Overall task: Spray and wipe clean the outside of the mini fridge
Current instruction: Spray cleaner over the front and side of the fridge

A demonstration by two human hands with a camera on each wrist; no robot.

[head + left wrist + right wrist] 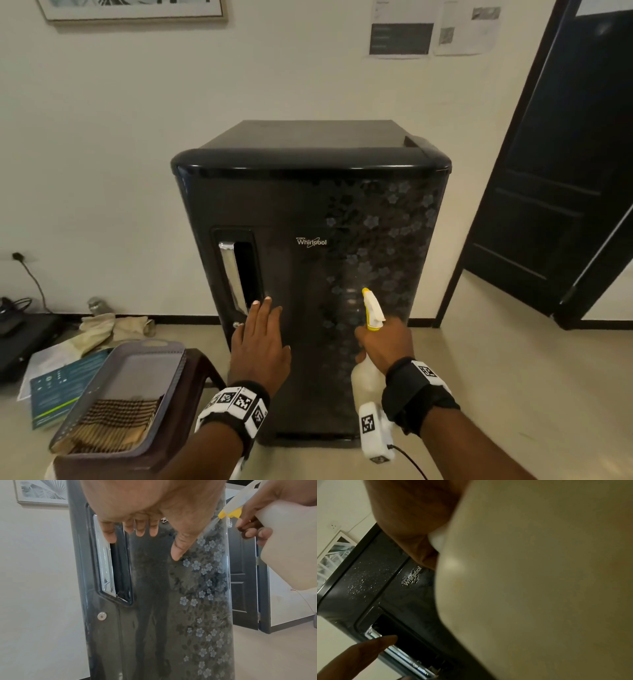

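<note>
2 risks are judged: mist from the spray bottle (368, 342), gripped by the right hand (385, 342), could wet the spread left hand (260, 346) at 9 o'clock, or run down the mini fridge (308, 205) unwiped.

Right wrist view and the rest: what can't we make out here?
- Right wrist view: the spray bottle fills most of the frame, blurred; the nozzle and the right hand's fingers are hidden.
- Head view: the mini fridge sides are out of sight; whether the left hand touches the door cannot be told.
- Wall papers: text too small and blurred.
- Left wrist view: the palm hides the fridge's upper door.
</note>
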